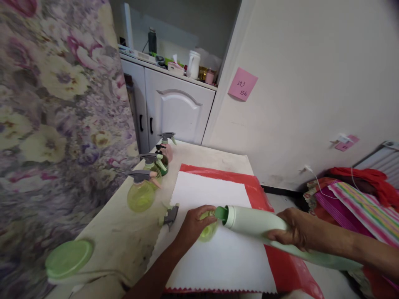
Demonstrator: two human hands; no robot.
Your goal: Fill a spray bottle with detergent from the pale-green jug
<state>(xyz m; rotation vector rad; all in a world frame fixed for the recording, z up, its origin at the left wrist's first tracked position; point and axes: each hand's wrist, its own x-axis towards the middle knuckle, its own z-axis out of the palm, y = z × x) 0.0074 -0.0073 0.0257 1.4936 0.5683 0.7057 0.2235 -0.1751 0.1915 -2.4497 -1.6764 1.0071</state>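
Note:
My left hand (199,220) is closed around the neck of a small yellow-green spray bottle (206,233), its sprayer off, standing on the white sheet. My right hand (288,228) grips a long pale green jug (252,221), tipped almost level. The jug's darker green spout (221,213) meets the bottle's mouth beside my left fingers; whether liquid is flowing I cannot make out. A loose grey trigger sprayer (170,216) lies at the sheet's left edge, nearest my left hand.
Several bottles, including a yellow-green spray bottle (141,195) and a pink one (166,151), line the table's left side. A round green-topped item (69,258) sits front left. A floral curtain (68,124) hangs left. Red cloth (282,261) underlies the white sheet (237,265).

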